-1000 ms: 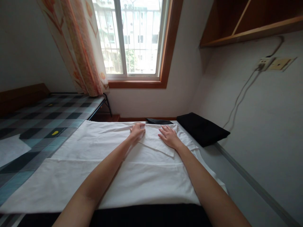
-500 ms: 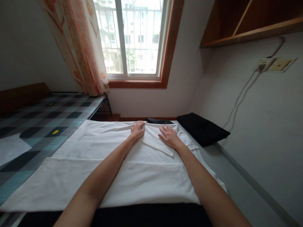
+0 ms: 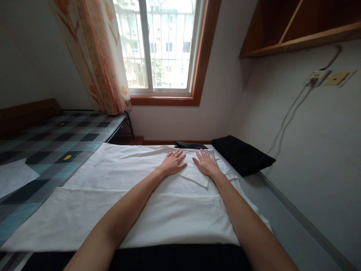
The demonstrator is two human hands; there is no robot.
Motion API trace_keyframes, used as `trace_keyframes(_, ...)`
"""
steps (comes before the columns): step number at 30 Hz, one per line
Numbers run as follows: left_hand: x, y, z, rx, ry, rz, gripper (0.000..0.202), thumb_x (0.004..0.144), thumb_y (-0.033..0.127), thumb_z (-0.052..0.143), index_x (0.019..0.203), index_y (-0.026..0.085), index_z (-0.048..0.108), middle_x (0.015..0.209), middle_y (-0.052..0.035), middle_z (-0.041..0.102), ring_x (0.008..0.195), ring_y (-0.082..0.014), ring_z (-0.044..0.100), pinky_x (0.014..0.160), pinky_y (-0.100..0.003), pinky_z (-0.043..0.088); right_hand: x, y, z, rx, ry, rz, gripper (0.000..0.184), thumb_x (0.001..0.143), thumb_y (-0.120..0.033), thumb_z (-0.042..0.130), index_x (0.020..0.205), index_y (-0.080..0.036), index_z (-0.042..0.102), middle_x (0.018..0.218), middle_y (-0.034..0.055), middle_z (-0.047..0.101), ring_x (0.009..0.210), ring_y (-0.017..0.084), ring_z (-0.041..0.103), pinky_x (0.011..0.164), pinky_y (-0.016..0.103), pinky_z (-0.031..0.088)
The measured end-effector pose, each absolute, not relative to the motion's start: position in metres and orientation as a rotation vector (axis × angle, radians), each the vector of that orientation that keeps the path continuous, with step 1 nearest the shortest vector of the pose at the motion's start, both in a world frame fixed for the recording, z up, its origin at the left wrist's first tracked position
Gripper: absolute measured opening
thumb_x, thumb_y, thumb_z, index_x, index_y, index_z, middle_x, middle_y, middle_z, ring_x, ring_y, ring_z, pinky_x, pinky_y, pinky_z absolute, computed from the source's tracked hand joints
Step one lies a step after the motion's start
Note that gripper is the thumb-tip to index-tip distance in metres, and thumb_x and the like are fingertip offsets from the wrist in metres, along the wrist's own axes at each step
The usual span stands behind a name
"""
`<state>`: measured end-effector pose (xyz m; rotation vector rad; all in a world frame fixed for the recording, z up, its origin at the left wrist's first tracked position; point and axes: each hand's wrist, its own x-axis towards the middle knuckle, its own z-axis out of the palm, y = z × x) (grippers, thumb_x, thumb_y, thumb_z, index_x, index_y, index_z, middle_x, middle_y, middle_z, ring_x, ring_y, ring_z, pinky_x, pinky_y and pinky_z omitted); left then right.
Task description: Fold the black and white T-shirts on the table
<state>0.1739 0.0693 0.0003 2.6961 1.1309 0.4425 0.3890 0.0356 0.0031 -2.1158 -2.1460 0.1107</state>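
Note:
A white cloth (image 3: pixel 158 210) lies spread over a bed in front of me. Its far right corner (image 3: pixel 194 176) is folded back into a triangle. My left hand (image 3: pixel 172 163) lies flat on that fold with its fingers stretched out. Right beside it, my right hand (image 3: pixel 207 163) also rests flat and open on the folded corner. Neither hand holds anything.
A black folded cloth (image 3: pixel 243 154) lies at the far right of the bed by the wall. A second bed with a checked cover (image 3: pixel 53 141) stands on the left. Behind are a window (image 3: pixel 158 45), a curtain (image 3: pixel 96 56) and a wooden shelf (image 3: pixel 299 26).
My left hand let go of the cloth edge it was pinching, opened, and slid right to lie flat on the fold. My right hand stayed nearly in place.

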Motion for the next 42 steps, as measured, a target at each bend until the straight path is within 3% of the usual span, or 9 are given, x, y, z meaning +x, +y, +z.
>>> trace_keyframes(4,0.166,0.078,-0.002,2.683,1.308,0.425,0.061,0.092,0.058,0.035,0.143,0.025,0.040,0.154,-0.0085,0.031,0.143,-0.0281,0.023,0.115,-0.050,0.012,0.396,0.038,0.003,-2.246,-2.037,0.112,0.069,0.094,-0.059,0.016,0.152,-0.021,0.024,0.159,0.0089,0.012,0.146,0.027,0.009,0.114,0.054,0.009)
trace_keyframes(10,0.120,0.110,-0.005,2.583,1.726,0.395,0.055,0.095,0.050,0.030,0.142,0.024,0.041,0.150,-0.0083,0.039,0.141,-0.0249,0.028,0.116,-0.050,0.012,0.396,0.037,0.004,-2.318,-2.024,0.103,0.069,0.094,-0.059,0.015,0.153,-0.023,0.019,0.160,0.0064,0.009,0.146,0.025,0.006,0.115,0.051,0.008)
trace_keyframes(15,0.050,0.134,0.000,2.427,2.012,0.369,0.047,0.098,0.040,0.023,0.131,0.026,0.053,0.139,-0.0073,0.053,0.130,-0.0243,0.044,0.113,-0.054,0.018,0.397,0.038,0.001,-2.301,-2.026,0.077,0.068,0.095,-0.058,0.016,0.153,-0.023,0.019,0.160,0.0067,0.010,0.146,0.026,0.006,0.115,0.052,0.010)
trace_keyframes(19,-0.007,0.140,0.010,2.369,2.127,0.331,0.042,0.096,0.030,0.027,0.122,0.021,0.059,0.129,-0.0113,0.060,0.118,-0.0264,0.054,0.108,-0.054,0.025,0.397,0.038,0.001,-2.296,-2.034,0.062,0.067,0.095,-0.057,0.016,0.152,-0.023,0.021,0.160,0.0070,0.012,0.146,0.026,0.008,0.115,0.051,0.011)
trace_keyframes(26,-0.086,0.146,0.017,2.455,2.208,0.052,0.040,0.091,0.020,0.033,0.122,0.022,0.059,0.126,-0.0127,0.061,0.112,-0.0286,0.056,0.102,-0.056,0.028,0.398,0.039,-0.001,-2.286,-2.033,0.022,0.064,0.095,-0.055,0.020,0.152,-0.024,0.024,0.160,0.0064,0.014,0.146,0.026,0.010,0.114,0.051,0.014)
trace_keyframes(33,-0.112,0.142,0.033,2.528,2.224,-0.150,0.038,0.086,0.011,0.035,0.106,0.022,0.066,0.114,-0.0140,0.066,0.111,-0.0280,0.055,0.104,-0.060,0.022,0.398,0.037,-0.001,-2.281,-2.021,0.020,0.063,0.095,-0.053,0.022,0.151,-0.025,0.026,0.159,0.0057,0.015,0.145,0.026,0.012,0.114,0.051,0.015)
trace_keyframes(37,-0.109,0.140,0.047,2.617,2.283,-0.226,0.035,0.084,0.011,0.039,0.105,0.020,0.066,0.114,-0.0154,0.064,0.112,-0.0301,0.052,0.103,-0.057,0.023,0.398,0.037,-0.001,-2.287,-2.018,0.010,0.063,0.095,-0.053,0.022,0.151,-0.025,0.025,0.159,0.0055,0.015,0.145,0.025,0.012,0.114,0.051,0.015)
trace_keyframes(42,-0.109,0.139,0.057,2.728,2.289,-0.254,0.028,0.077,0.012,0.047,0.092,0.022,0.068,0.114,-0.0122,0.062,0.116,-0.0295,0.046,0.103,-0.050,0.024,0.398,0.037,0.000,-2.283,-2.023,0.008,0.062,0.095,-0.052,0.022,0.151,-0.025,0.025,0.159,0.0051,0.015,0.146,0.025,0.012,0.114,0.050,0.015)
